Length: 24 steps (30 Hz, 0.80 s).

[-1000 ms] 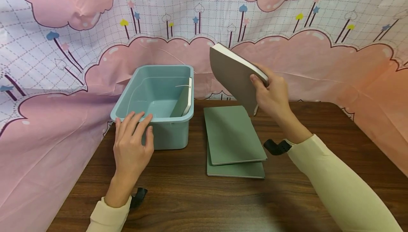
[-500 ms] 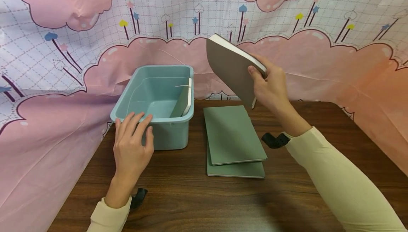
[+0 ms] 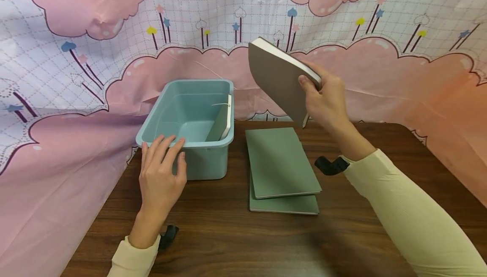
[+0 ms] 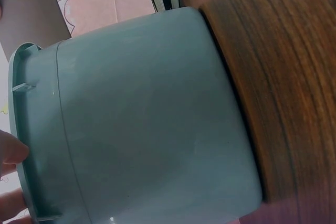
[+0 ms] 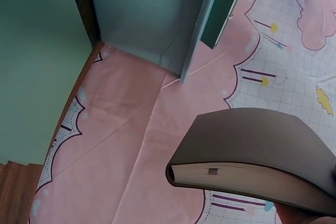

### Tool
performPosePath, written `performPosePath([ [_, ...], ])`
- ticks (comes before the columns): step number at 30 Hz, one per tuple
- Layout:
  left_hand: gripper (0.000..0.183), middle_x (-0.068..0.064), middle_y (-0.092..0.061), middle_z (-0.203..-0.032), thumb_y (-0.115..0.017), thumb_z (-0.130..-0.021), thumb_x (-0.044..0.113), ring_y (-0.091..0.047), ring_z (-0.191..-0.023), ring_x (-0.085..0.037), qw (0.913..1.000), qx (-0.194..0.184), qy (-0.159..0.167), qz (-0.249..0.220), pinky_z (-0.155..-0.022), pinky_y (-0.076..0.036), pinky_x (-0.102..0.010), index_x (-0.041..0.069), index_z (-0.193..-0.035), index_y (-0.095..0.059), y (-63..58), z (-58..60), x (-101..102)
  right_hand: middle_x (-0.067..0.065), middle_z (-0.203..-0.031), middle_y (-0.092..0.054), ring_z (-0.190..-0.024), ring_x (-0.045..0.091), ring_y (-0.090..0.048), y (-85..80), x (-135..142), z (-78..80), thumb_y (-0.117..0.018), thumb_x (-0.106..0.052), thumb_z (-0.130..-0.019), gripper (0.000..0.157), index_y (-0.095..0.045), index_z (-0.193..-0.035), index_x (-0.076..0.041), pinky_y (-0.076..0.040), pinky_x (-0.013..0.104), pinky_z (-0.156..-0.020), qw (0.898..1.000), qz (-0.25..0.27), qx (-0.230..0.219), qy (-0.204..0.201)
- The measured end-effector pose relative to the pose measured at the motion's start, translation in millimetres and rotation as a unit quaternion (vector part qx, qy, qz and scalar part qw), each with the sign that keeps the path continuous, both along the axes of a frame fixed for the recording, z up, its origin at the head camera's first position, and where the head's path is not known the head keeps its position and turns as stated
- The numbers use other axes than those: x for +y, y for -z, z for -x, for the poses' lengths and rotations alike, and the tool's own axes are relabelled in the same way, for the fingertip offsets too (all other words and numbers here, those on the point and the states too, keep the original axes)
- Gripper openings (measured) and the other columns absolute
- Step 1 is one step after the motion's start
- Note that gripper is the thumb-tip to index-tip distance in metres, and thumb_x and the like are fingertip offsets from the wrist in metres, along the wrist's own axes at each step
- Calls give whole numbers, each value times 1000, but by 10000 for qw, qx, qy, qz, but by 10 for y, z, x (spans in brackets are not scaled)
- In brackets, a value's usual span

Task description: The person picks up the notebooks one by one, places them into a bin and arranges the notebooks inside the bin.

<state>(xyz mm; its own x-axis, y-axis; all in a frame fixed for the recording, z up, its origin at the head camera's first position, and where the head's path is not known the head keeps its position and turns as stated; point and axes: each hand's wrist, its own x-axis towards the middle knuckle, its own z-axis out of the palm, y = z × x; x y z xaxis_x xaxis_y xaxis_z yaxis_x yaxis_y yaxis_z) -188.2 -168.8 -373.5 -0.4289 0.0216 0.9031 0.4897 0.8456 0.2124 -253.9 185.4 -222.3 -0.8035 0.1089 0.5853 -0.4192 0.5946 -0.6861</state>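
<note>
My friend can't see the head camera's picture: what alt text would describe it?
A person's right hand holds up a gray-brown book, while the left hand touches the rim of a blue tub with another book inside. Green books lie stacked on a dark wooden table, right of the tub.

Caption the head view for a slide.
Right grip holds a taupe notebook aloft, left grip at the rim of a blue bin, green notebooks stacked on the table.

A dark brown wood-grain table (image 3: pixel 217 237) is bearing a pale-blue rectangular plastic tub (image 3: pixel 203 163) and stacked green rectangular notebooks (image 3: pixel 283 163), exact count unclear.
</note>
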Motion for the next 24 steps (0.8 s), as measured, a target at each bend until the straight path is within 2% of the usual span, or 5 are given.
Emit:
performPosePath([
  [7,30,-18,-74,-131,-69,-98,8,-62,-133,-43,10000,-5,11,-2,-119,-33,-75,6,-126,-77,23,8,-4,19,-128,-76,-114,31,-75,0,-16,10,-61,-18,-107,38,-68,-144,-20,-58,49,-101,10000,18,8,12],
  [15,30,-19,-74,-131,-68,-98,9,-62,-134,-44,10000,1,-3,3,-119,-33,-75,6,-126,-77,17,12,-6,17,-129,-76,-113,29,-75,-33,-55,6,-61,-19,-107,37,-68,-144,-20,-57,45,-102,10000,11,-85,-35],
  [24,30,-18,-73,-132,-68,-98,8,-62,-134,-43,10000,0,22,-20,-119,-33,-75,6,-126,-77,20,16,-7,14,-129,-76,-108,27,-76,2,-124,36,-63,-15,-106,36,-70,-142,-19,-58,38,-96,9999,-42,86,-112],
])
